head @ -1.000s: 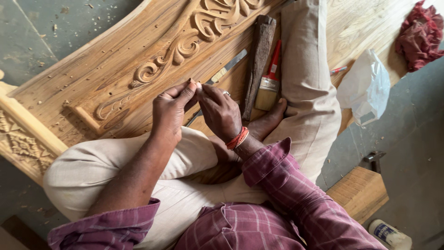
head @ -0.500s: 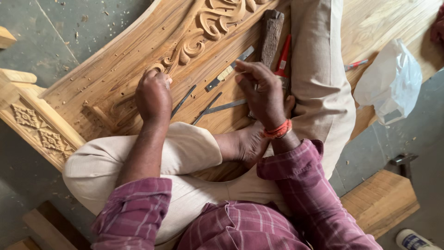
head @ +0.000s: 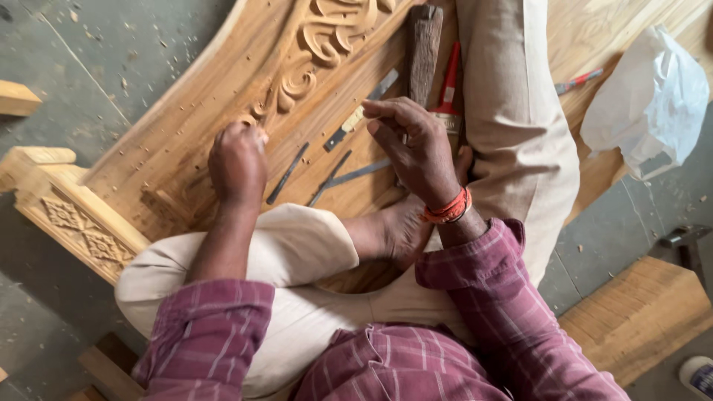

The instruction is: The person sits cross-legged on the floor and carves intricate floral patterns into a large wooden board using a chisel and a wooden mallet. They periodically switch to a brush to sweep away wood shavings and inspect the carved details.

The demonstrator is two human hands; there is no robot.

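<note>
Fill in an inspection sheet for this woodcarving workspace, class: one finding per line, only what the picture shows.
Surface: grey concrete floor scattered with wood chips.
Job's things: large pale carved wooden panel with scroll relief; thin dark metal chisels lying on it.
Clutter: dark wooden mallet block, red-handled tool, red pencil, white plastic bag, loose wooden block.
Grippers: left hand fisted on the panel, whether it holds anything cannot be told; right hand over the chisels, fingers bent, holding nothing visible.
Cables: nothing seen.
Surroundings: plank bench lower right, small carved wooden post at left.
</note>
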